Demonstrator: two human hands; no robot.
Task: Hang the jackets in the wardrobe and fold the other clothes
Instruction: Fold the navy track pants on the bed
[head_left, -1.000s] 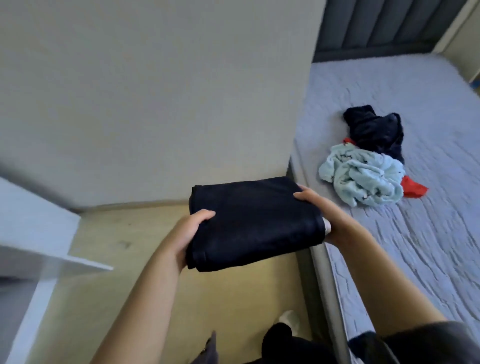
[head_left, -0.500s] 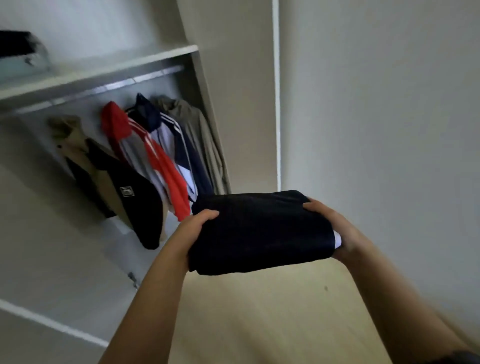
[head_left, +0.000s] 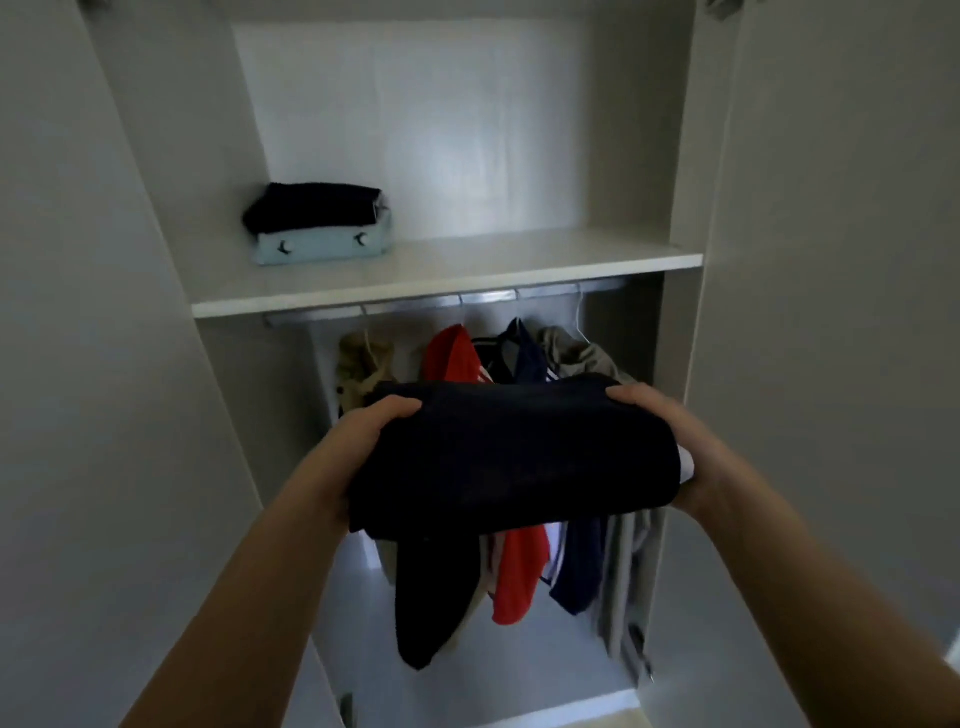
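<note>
I hold a folded dark navy garment (head_left: 514, 457) flat in front of the open wardrobe. My left hand (head_left: 363, 441) grips its left end and my right hand (head_left: 675, 447) grips its right end, where a bit of white shows. Behind and below it several jackets hang on the rail (head_left: 467, 301): a beige one (head_left: 358, 369), a red one (head_left: 519, 577), a navy one (head_left: 576, 566), a grey one (head_left: 628, 566) and a black one (head_left: 426, 597). On the shelf (head_left: 519, 265) above the rail, at its left, lies a small stack: a dark folded garment (head_left: 317, 208) on a light blue one (head_left: 322, 247).
The wardrobe's side panels (head_left: 171, 208) stand left and right of the opening, and an open door (head_left: 831, 312) fills the right. The shelf's middle and right part is bare. The wardrobe floor edge (head_left: 519, 712) shows at the bottom.
My view has swung from the bed and wall round to the wardrobe front. The folded garment stays in both hands and now sits level with the hanging jackets, below the shelf.
</note>
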